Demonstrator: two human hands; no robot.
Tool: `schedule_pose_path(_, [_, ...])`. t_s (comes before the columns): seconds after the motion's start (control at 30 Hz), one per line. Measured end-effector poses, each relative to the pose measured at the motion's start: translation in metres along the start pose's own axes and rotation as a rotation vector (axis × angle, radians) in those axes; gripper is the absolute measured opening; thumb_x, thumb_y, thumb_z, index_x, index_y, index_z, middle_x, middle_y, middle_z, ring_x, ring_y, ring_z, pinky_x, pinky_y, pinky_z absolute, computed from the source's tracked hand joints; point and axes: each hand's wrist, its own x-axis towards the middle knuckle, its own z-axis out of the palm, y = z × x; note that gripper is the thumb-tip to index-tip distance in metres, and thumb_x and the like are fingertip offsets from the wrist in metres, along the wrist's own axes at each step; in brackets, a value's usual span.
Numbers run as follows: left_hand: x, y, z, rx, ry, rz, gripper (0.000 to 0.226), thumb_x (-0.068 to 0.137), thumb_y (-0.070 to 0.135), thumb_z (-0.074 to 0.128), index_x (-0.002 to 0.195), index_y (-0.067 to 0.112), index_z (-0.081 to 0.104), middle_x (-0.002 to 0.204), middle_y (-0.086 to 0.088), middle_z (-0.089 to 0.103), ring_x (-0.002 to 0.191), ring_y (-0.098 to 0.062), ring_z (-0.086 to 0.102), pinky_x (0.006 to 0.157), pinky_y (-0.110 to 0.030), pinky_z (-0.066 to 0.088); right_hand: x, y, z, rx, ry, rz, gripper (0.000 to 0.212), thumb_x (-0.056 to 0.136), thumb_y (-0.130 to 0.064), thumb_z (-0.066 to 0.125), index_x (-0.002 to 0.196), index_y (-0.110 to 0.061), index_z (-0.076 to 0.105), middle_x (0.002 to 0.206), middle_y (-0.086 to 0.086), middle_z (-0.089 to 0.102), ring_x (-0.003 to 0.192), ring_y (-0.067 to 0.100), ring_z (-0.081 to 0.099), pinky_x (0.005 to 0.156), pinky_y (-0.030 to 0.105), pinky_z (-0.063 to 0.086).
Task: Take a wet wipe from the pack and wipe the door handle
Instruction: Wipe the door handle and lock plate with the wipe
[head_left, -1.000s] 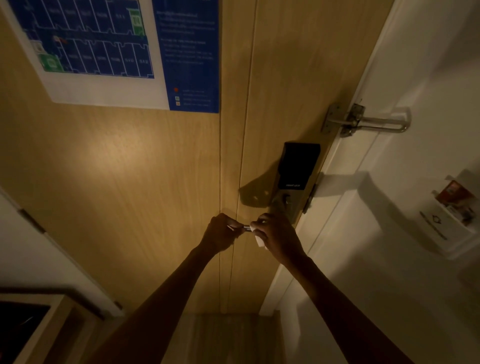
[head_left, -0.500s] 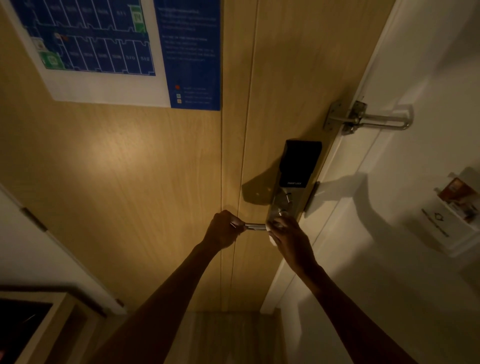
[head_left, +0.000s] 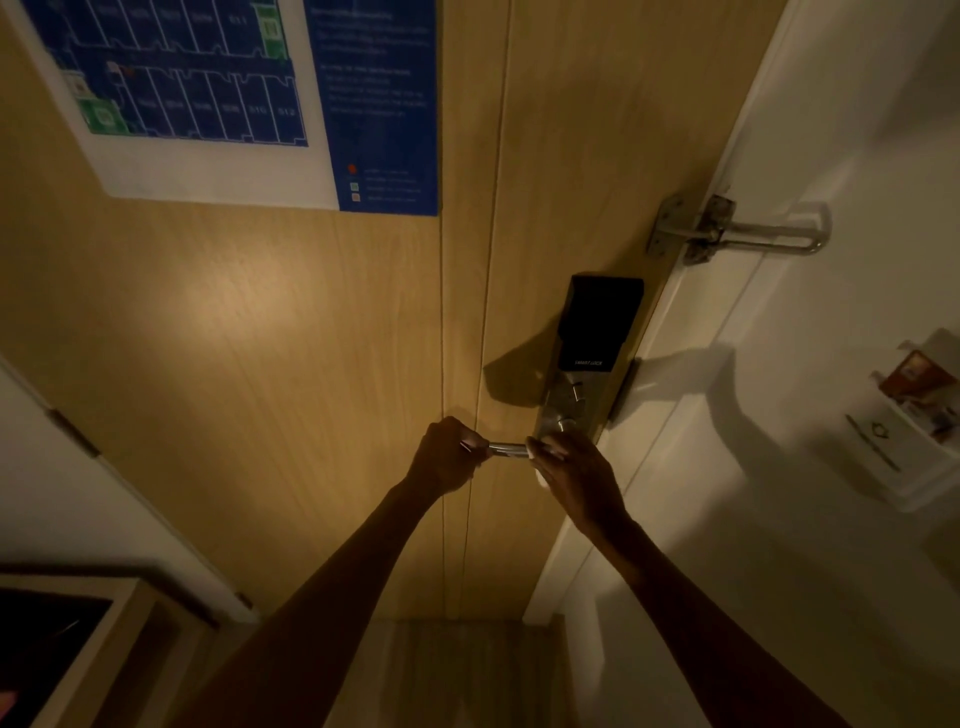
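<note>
A metal lever door handle sticks out leftward from the silver lock plate on the wooden door. My left hand is closed around the free end of the handle. My right hand grips the handle near the lock plate, with a white wet wipe pressed under the palm; only a small pale edge of it shows. A short bare stretch of handle shows between both hands. The wipe pack is out of view.
A black smart-lock panel sits above the handle. A metal swing-bar latch bridges the door and the white frame. A blue floor-plan notice hangs on the door. A card holder is on the right wall, a wooden cabinet at lower left.
My right hand with the wipe has slid right along the handle toward the lock plate, uncovering more of the bar. My left hand has stayed on the handle's end.
</note>
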Motion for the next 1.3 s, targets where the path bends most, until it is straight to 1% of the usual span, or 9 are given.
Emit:
schedule_pose_path(0.13, [0.000,0.002,0.000,0.019,-0.005,-0.006,0.014,0.083,0.016,0.071,0.091,0.006,0.076,0.082,-0.010,0.075,0.065,-0.019,0.071,0.064,-0.036,0.062,0.000,0.010,-0.012,0.001,-0.027,-0.007,0.042,0.069,-0.017,0.083,0.110,-0.017,0.071,0.108,0.003,0.071,0.104,0.022,0.064,0.083,0.029,0.055])
schedule_pose_path(0.27, [0.000,0.001,0.001,0.017,0.014,-0.019,0.013,0.082,0.016,0.071,0.089,0.006,0.076,0.077,-0.010,0.075,0.063,-0.020,0.072,0.063,-0.037,0.062,-0.011,0.033,-0.024,0.029,-0.068,0.041,0.052,0.066,-0.012,0.087,0.115,-0.015,0.069,0.112,0.004,0.068,0.099,0.019,0.063,0.070,0.025,0.059])
schedule_pose_path(0.37, [-0.001,0.001,0.002,0.023,0.011,-0.009,0.013,0.083,0.017,0.070,0.088,0.006,0.076,0.075,-0.010,0.075,0.062,-0.018,0.072,0.063,-0.036,0.062,-0.009,0.025,-0.019,0.053,-0.033,0.045,0.049,0.063,-0.009,0.088,0.109,-0.010,0.070,0.109,0.009,0.068,0.093,0.020,0.067,0.065,0.026,0.061])
schedule_pose_path(0.5, [-0.001,0.004,0.000,0.024,0.002,-0.019,0.014,0.083,0.017,0.070,0.089,0.006,0.076,0.076,-0.011,0.075,0.061,-0.018,0.071,0.061,-0.033,0.062,-0.007,0.019,-0.020,0.097,-0.042,0.031,0.049,0.064,-0.010,0.088,0.110,-0.011,0.069,0.109,0.010,0.068,0.095,0.022,0.068,0.066,0.030,0.062])
schedule_pose_path(0.67, [-0.002,0.003,0.001,0.012,0.014,-0.023,0.016,0.083,0.017,0.071,0.089,0.004,0.075,0.074,-0.009,0.074,0.058,-0.016,0.070,0.058,-0.029,0.060,-0.012,0.036,-0.028,0.049,-0.124,-0.008,0.053,0.071,-0.020,0.083,0.121,-0.017,0.064,0.122,0.005,0.062,0.105,0.020,0.062,0.070,0.028,0.061])
schedule_pose_path(0.87, [-0.003,0.001,0.002,0.022,0.033,-0.027,0.016,0.083,0.018,0.071,0.090,0.005,0.075,0.077,-0.008,0.075,0.058,-0.013,0.070,0.059,-0.028,0.060,-0.011,0.046,-0.035,0.093,-0.127,0.004,0.060,0.062,-0.015,0.089,0.117,-0.014,0.067,0.114,0.009,0.065,0.099,0.023,0.066,0.066,0.031,0.062])
schedule_pose_path(1.03, [-0.003,0.001,0.002,0.033,0.025,-0.017,0.015,0.083,0.018,0.070,0.090,0.006,0.075,0.076,-0.009,0.075,0.060,-0.013,0.070,0.061,-0.028,0.061,-0.012,0.053,-0.032,0.098,-0.151,0.006,0.069,0.059,-0.012,0.091,0.123,-0.015,0.063,0.110,0.010,0.065,0.097,0.025,0.067,0.062,0.035,0.063])
schedule_pose_path(1.2, [-0.001,0.002,0.002,0.011,0.027,-0.048,0.013,0.082,0.015,0.071,0.088,0.004,0.075,0.077,-0.011,0.075,0.063,-0.017,0.072,0.060,-0.029,0.061,-0.007,0.045,-0.021,0.005,-0.112,-0.035,0.053,0.062,-0.017,0.089,0.110,-0.012,0.070,0.113,0.009,0.066,0.104,0.024,0.064,0.076,0.031,0.060])
schedule_pose_path(1.3, [-0.002,0.002,0.002,0.023,0.029,-0.016,0.012,0.082,0.013,0.071,0.088,0.004,0.075,0.079,-0.012,0.075,0.064,-0.017,0.072,0.058,-0.021,0.059,0.000,0.024,-0.003,-0.030,-0.105,-0.031,0.046,0.067,-0.022,0.085,0.110,-0.013,0.068,0.115,0.007,0.066,0.111,0.026,0.059,0.083,0.031,0.056])
